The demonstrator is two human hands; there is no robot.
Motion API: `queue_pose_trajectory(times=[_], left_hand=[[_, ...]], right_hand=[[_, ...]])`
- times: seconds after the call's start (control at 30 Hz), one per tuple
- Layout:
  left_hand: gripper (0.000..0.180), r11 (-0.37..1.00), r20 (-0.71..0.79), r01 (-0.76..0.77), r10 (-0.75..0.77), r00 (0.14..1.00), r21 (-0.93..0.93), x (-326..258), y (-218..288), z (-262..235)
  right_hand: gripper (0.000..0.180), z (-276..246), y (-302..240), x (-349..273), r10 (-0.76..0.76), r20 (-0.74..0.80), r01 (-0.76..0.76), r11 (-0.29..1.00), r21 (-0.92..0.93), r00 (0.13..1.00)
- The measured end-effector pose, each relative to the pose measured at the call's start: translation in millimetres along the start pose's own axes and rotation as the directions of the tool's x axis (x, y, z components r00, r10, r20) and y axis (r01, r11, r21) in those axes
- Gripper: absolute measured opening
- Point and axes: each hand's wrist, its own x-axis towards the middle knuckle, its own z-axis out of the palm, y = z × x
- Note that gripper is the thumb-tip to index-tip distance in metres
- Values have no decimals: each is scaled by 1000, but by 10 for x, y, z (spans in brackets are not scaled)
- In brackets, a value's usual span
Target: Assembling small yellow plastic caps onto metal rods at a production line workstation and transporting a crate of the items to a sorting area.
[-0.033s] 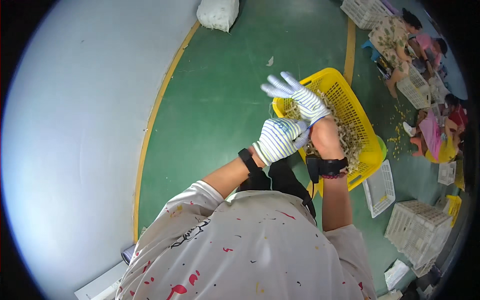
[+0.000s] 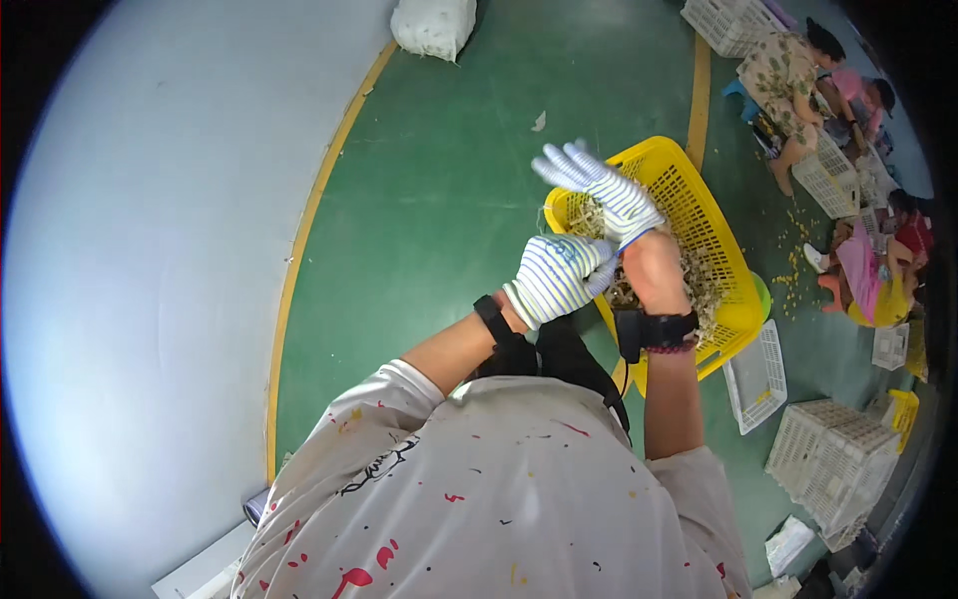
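Both my hands wear white work gloves with thin blue and yellow stripes. My left hand is closed, its thumb and fingers pinching the cuff of the right glove at the wrist. With fingers stretched out and its back turned up, my right hand holds nothing; its fingertips are slightly blurred. Beneath the hands stands a yellow plastic basket holding pale, shredded-looking strips. Bare skin shows between the right glove and the black wrist strap.
A stuffed white sack lies by the wall at the far left. To the right are a flat white crate, a tall pale crate and several seated people among crates. Yellow bits lie scattered on the green floor.
My right hand has shifted slightly to the right, its fingers tilting a little. My left hand stays at the cuff.
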Motion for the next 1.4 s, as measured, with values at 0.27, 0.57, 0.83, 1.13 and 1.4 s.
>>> queue_pose_trajectory(times=[0.27,0.57,0.83,1.13,1.4], left_hand=[[14,949,243,-56,135,960,-309,199,-459,127],[13,836,589,74,317,743,-543,729,-1033,49],[21,768,712,44,568,413,-639,751,-1096,-164],[16,825,853,253,521,1,-505,357,-922,-397],[26,476,694,-710,719,-24,-518,-421,-688,-413]], right_hand=[[26,-495,380,-243,-382,-209,-193,80,-978,900],[10,34,1209,-295,-454,-426,-354,239,-904,782],[8,906,1007,-326,-255,-733,-746,60,-663,631],[10,1519,1513,-693,-454,-647,-702,64,-709,612],[13,1932,2236,-1093,-576,-732,-854,105,-509,365]])
